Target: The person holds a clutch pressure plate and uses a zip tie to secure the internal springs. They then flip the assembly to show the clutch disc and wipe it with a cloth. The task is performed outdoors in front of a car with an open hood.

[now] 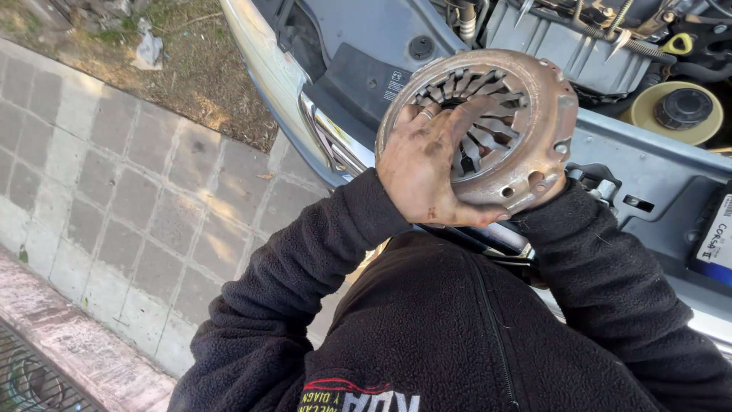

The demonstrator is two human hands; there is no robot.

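Nearest the camera is the person's black fleece jacket (427,328), with a patch of red and white print at its lower edge. Both sleeves rise from it toward a rusty, round clutch pressure plate (488,122), held up in front of the chest, over the near edge of the open engine bay (648,175).

The left hand (427,164), grimy with grease, is spread wide over the near left of the plate's face, fingers reaching onto the radial spring fingers at its middle, thumb hooked under the lower rim. The right hand is hidden behind the plate; only its sleeve (602,267) shows, running up to the lower right rim, so I cannot tell how it grips. The plate faces the camera, tilted slightly, its flat face across the view; the left hand lies on its front, the right evidently behind.

Farther off, at the right edge, is a blue and white rectangular label (717,236) on a dark box. Beyond it sits a yellowish round reservoir with a black cap (682,108). To the left lies grey paved ground (114,191), with bare earth beyond.
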